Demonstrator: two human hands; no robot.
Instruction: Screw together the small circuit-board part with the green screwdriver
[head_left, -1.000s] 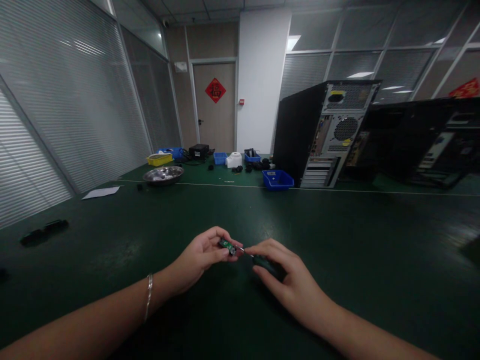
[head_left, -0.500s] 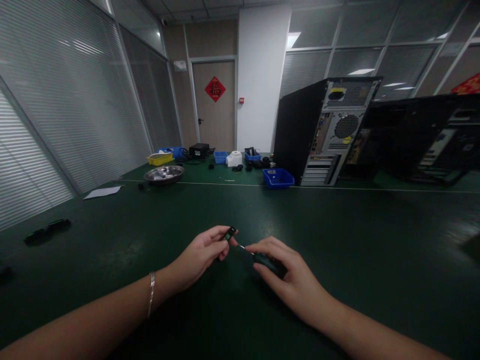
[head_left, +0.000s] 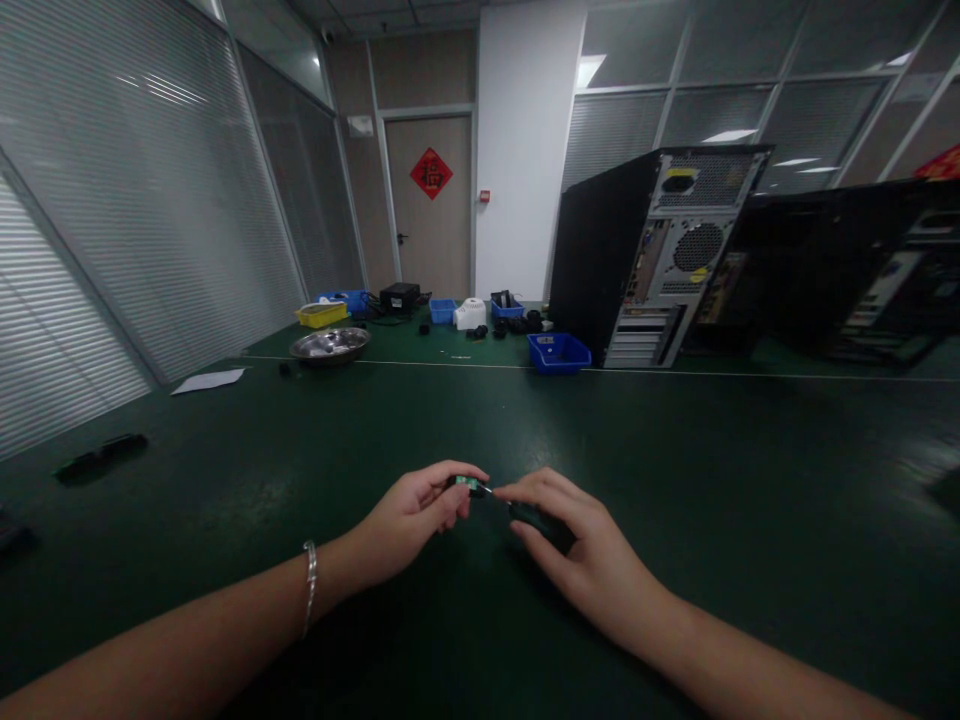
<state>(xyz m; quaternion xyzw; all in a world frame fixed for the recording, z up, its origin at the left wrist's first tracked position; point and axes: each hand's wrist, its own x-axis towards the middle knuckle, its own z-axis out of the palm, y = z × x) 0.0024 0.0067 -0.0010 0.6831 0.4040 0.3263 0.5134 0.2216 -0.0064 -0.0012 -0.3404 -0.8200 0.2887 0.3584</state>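
My left hand, with a bracelet on the wrist, pinches a small green-and-black electronic part between thumb and fingers. It is too small to tell its exact kind. My right hand is closed round the dark handle of a screwdriver. The thin metal shaft points left, and its tip meets or lies very close to the right end of the small part. Both hands are held above the green tabletop.
At the far left stand a metal bowl and a yellow bin, with a paper sheet nearer. Dark parts lie at the left. A blue bin sits beside a computer case at the back right.
The small part has turned from pointing up to lying roughly level, its green face showing. Its right end has come to the screwdriver's tip. My right hand has hardly moved.
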